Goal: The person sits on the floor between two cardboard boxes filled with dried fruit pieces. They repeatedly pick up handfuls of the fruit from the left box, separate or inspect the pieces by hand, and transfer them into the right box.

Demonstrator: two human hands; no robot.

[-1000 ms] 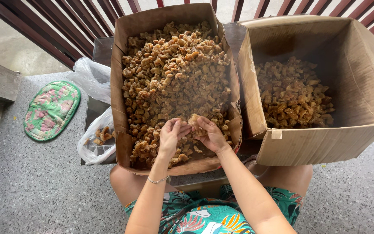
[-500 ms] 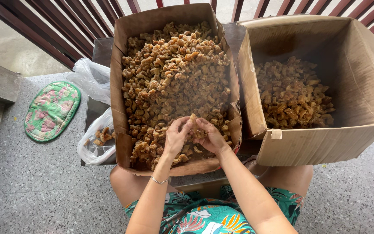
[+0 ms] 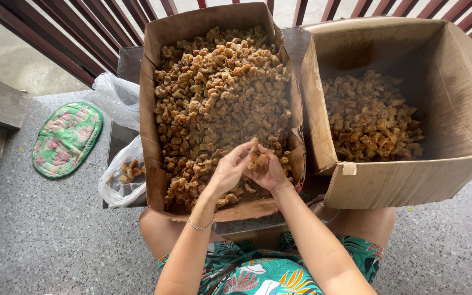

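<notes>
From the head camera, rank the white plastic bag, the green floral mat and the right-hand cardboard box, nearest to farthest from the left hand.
Measured from the left hand:
1. Right-hand box, just to the right; its near wall is closest.
2. White plastic bag, to the left, beside the full box.
3. Green floral mat, far left on the floor.

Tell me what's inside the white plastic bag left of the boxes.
The bag holds a few brown crispy pieces, like those in the left box. They show through its open mouth. The crumpled plastic covers the rest, so how many more lie deeper cannot be seen.
</notes>
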